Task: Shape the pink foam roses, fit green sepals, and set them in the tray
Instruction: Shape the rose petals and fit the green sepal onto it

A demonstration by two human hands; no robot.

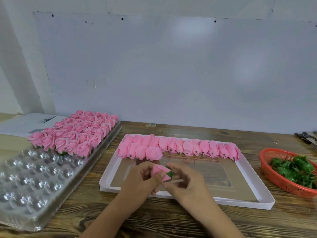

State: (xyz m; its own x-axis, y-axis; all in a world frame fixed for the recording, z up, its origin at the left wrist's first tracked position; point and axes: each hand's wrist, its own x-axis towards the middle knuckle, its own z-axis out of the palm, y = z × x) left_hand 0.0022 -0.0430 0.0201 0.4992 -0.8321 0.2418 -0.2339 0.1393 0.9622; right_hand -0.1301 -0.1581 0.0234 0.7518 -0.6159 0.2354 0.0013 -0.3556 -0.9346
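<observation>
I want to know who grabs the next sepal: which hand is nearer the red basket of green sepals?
Right. The right hand is between the held rose and the red basket; the left hand is farther off.

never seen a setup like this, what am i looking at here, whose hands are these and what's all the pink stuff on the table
There is no machine here. A person wears a camera on the head, so the one picture looks forward and down at their own two bare hands over a wooden table.

The left hand and the right hand together hold one pink foam rose with a green sepal at its base.

Behind the hands lies a shallow white box tray with rows of unshaped pink buds along its far edge. On the left, a clear plastic tray with round cups has finished roses filling its far part; the near cups are empty. On the right, a red basket holds loose green sepals. Some papers lie at the far left.
</observation>
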